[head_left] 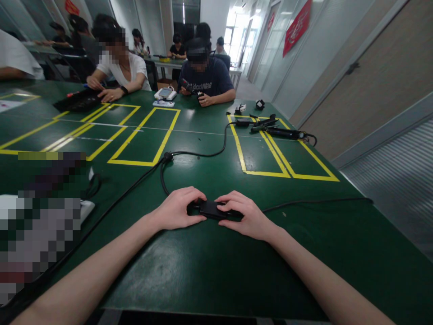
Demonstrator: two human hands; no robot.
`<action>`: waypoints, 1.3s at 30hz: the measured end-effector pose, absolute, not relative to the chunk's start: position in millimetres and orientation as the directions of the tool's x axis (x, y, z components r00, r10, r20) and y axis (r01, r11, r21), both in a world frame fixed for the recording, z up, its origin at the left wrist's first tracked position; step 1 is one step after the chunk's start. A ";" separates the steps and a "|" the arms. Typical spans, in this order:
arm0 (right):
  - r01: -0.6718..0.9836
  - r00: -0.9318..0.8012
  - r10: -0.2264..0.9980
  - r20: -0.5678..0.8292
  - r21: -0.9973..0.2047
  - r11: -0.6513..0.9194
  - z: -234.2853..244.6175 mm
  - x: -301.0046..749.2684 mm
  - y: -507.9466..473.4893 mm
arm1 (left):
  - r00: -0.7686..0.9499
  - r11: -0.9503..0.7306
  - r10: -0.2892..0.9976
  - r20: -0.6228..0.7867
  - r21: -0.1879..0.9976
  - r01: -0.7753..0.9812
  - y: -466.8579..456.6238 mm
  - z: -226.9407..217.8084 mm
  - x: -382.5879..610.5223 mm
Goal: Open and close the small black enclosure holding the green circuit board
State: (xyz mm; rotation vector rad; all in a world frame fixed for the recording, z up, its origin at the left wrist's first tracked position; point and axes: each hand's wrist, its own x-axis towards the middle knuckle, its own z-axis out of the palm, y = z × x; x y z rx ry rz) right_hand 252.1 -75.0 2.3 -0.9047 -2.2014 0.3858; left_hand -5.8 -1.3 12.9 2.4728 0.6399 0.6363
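Bright windows (233, 31) glow beyond pale walls (286, 79).

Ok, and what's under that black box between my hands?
Green table shows around the black box, but its underside faces away, so whatever lies directly beneath is hidden. Your left hand and right hand partly cover its ends.

Only unreadable lettering: navy shirt (216, 77), red banner (297, 29)

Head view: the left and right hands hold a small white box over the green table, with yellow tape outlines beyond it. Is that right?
Not quite: the head view shows that the box is black, not white. The left hand and right hand do hold it over the green table, with yellow tape outlines beyond.
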 end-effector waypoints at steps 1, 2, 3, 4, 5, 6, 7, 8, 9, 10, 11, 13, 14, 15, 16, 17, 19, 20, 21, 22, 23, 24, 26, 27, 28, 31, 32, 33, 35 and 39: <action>0.507 -0.501 0.713 0.490 -0.501 0.701 2.5 251.9 -74.9 | 0.777 -0.766 0.548 0.309 0.559 0.317 -1.4 13.5 -5.6; 0.526 -0.502 0.723 0.475 -0.496 0.691 2.7 251.7 -74.9 | 0.775 -0.770 0.550 0.312 0.548 0.326 -1.5 13.9 -5.4; 0.547 -0.501 0.732 0.462 -0.485 0.682 2.6 251.3 -74.8 | 0.772 -0.776 0.551 0.317 0.533 0.336 -1.5 14.2 -5.0; 0.571 -0.501 0.738 0.452 -0.468 0.675 2.4 250.9 -74.7 | 0.771 -0.784 0.549 0.321 0.516 0.344 -1.4 14.3 -4.5; 0.596 -0.503 0.742 0.444 -0.443 0.670 2.2 250.4 -74.5 | 0.775 -0.797 0.541 0.326 0.495 0.347 -1.3 14.2 -3.8; 0.620 -0.508 0.743 0.436 -0.414 0.666 1.9 249.8 -74.3 | 0.783 -0.811 0.527 0.330 0.470 0.348 -1.1 13.8 -2.9; 0.642 -0.514 0.744 0.427 -0.383 0.664 1.8 249.2 -74.1 | 0.792 -0.826 0.512 0.333 0.442 0.349 -0.7 13.1 -1.8; 0.662 -0.520 0.746 0.417 -0.355 0.660 1.9 248.6 -73.8 | 0.802 -0.840 0.497 0.331 0.413 0.350 -0.2 12.3 -0.8; 0.679 -0.523 0.750 0.405 -0.333 0.654 2.2 248.2 -73.7 | 0.811 -0.852 0.484 0.328 0.387 0.353 0.4 11.4 0.2; 0.693 -0.526 0.754 0.394 -0.316 0.649 2.8 247.8 -73.6 | 0.818 -0.860 0.475 0.323 0.365 0.356 1.1 10.5 1.1; 0.703 -0.528 0.757 0.384 -0.302 0.644 3.7 247.6 -73.7 | 0.823 -0.864 0.471 0.317 0.352 0.359 1.7 9.7 1.6; 0.719 -0.530 0.764 0.368 -0.283 0.635 5.9 247.2 -74.4 | 0.833 -0.868 0.463 0.302 0.345 0.357 2.4 9.3 1.9; 0.724 -0.532 0.766 0.361 -0.276 0.633 7.1 247.0 -74.9 | 0.838 -0.869 0.458 0.295 0.347 0.353 2.4 9.7 1.8; 0.726 -0.535 0.767 0.356 -0.272 0.632 8.2 246.7 -75.5 | 0.842 -0.870 0.454 0.291 0.350 0.348 2.1 10.4 1.4; 0.724 -0.537 0.766 0.354 -0.273 0.634 9.3 246.4 -76.1 | 0.846 -0.871 0.449 0.287 0.353 0.342 1.7 11.4 1.0; 0.719 -0.538 0.764 0.356 -0.280 0.637 10.2 246.0 -76.5 | 0.849 -0.873 0.443 0.286 0.354 0.336 1.1 12.6 0.7; 0.697 -0.541 0.751 0.378 -0.299 0.652 11.2 245.2 -77.0 | 0.853 -0.877 0.434 0.289 0.351 0.328 -0.3 14.8 0.2; 0.684 -0.543 0.742 0.392 -0.305 0.662 11.4 245.1 -76.9 | 0.854 -0.880 0.431 0.291 0.345 0.326 -1.0 15.7 0.2; 0.675 -0.545 0.733 0.406 -0.306 0.671 11.4 245.0 -76.7 | 0.855 -0.883 0.427 0.294 0.338 0.325 -1.6 16.4 0.3; 0.671 -0.548 0.725 0.417 -0.299 0.679 11.3 245.2 -76.5 | 0.855 -0.887 0.424 0.299 0.329 0.324 -2.1 16.8 0.6; 0.671 -0.550 0.718 0.426 -0.286 0.684 11.0 245.4 -76.2 | 0.853 -0.890 0.419 0.311 0.324 0.320 -2.6 16.9 1.0; 0.676 -0.550 0.715 0.432 -0.273 0.685 10.8 245.7 -75.9 | 0.851 -0.895 0.411 0.326 0.323 0.308 -3.1 16.8 1.4; 0.685 -0.544 0.714 0.441 -0.258 0.681 10.3 246.4 -75.4 | 0.846 -0.900 0.397 0.355 0.334 0.282 -4.1 16.0 2.4; 0.685 -0.539 0.715 0.446 -0.262 0.680 10.2 246.6 -75.2 | 0.844 -0.899 0.394 0.363 0.341 0.273 -4.5 15.4 2.8; 0.681 -0.533 0.715 0.453 -0.272 0.680 10.1 246.6 -75.0 | 0.844 -0.898 0.395 0.364 0.348 0.271 -4.9 14.9 3.2; 0.643 -0.516 0.694 0.502 -0.309 0.701 10.3 245.9 -75.0 | 0.844 -0.894 0.403 0.354 0.350 0.280 -5.4 13.5 3.8; 0.630 -0.510 0.684 0.521 -0.315 0.710 10.4 245.4 -75.1 | 0.843 -0.895 0.400 0.360 0.351 0.275 -5.5 13.2 3.9; 0.622 -0.506 0.676 0.535 -0.317 0.716 10.4 245.0 -75.2 | 0.839 -0.896 0.398 0.371 0.354 0.268 -5.5 12.9 3.9; 0.619 -0.500 0.673 0.545 -0.318 0.718 10.1 244.4 -75.6 | 0.831 -0.896 0.393 0.395 0.366 0.250 -5.9 12.2 4.1; 0.604 -0.480 0.662 0.576 -0.331 0.725 7.5 244.5 -75.8 | 0.831 -0.895 0.391 0.396 0.373 0.244 -7.2 10.1 4.5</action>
